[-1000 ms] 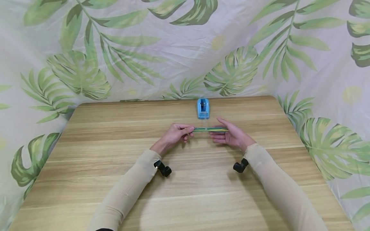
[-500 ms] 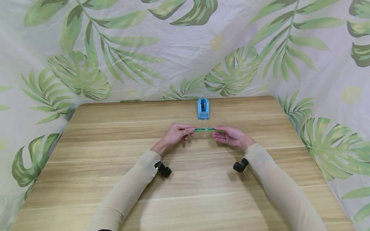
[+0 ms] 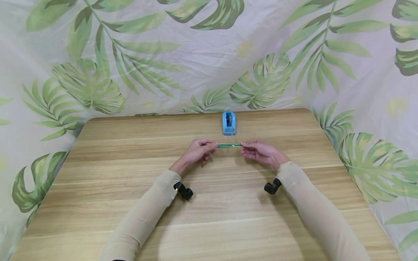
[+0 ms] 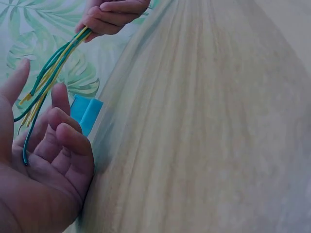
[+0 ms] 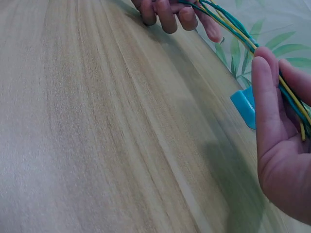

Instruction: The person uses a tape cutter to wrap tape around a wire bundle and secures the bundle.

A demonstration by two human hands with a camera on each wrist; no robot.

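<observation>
A bundle of green and yellow wires (image 3: 228, 145) runs level between my two hands above the table. Around its middle is a small clear, shiny patch that looks like tape. My right hand (image 3: 263, 152) pinches the bundle between thumb and fingers; in the right wrist view, wire ends (image 5: 291, 97) extend past the fingers towards the palm. At the other end my left hand (image 3: 197, 152) surrounds the wires loosely. The left wrist view has their loose ends (image 4: 36, 104) fanned out between spread thumb and bent fingers, with a gap. Behind the bundle stands a blue tape dispenser (image 3: 229, 124).
The wooden table (image 3: 209, 217) ends at a back edge just behind the dispenser. A leaf-patterned cloth (image 3: 202, 54) hangs behind and at both sides. A black wrist camera (image 3: 183, 191) sits at my left cuff, another wrist camera (image 3: 272, 186) at my right.
My right thumb, raised off the bundle at first, has come down and now pinches the wires. My left fingers have loosened around their end. The dispenser stays in place.
</observation>
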